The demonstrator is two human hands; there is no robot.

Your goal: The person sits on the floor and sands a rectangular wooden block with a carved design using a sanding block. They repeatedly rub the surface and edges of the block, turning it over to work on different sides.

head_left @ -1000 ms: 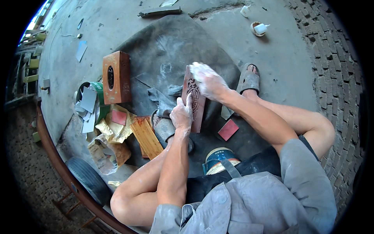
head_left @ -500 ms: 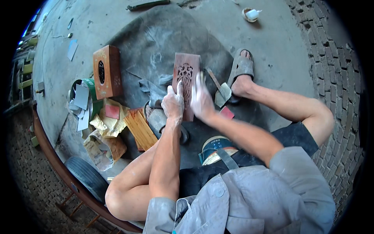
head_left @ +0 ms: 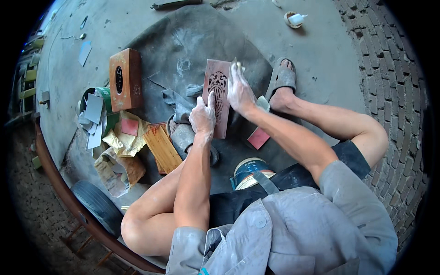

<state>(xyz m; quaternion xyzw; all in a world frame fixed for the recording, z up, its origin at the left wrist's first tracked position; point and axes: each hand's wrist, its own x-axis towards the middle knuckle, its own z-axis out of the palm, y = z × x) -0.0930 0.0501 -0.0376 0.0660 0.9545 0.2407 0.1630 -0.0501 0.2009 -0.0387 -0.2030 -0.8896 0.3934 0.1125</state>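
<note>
A flat reddish-brown wooden panel (head_left: 221,123) with pierced scroll carving stands out from my lap at a slant, its far end uppermost. My left hand (head_left: 202,118) grips its left edge, one finger stretched over the carving. Along the right edge near the far end lies my right hand (head_left: 241,93), dusty white, its long fingers pressed together. A thin greyish piece that looks like sandpaper (head_left: 234,61) sticks out at those fingertips; most of it is hidden. Pale dust coats both hands. Below my right forearm is a pink-topped block (head_left: 258,138).
A dark mat (head_left: 151,98) lies under my feet. At left are a wooden tissue box (head_left: 126,82), a green bucket (head_left: 110,120) with grey sheets, crumpled yellowish paper (head_left: 128,142) and wooden boards (head_left: 163,149). A blue tin (head_left: 251,172) stands by my lap, a tyre (head_left: 96,206) lower left.
My right hand has slid away from me along the panel's right edge, nearer its far end. The pink-topped block shows more fully. My left hand keeps its grip.
</note>
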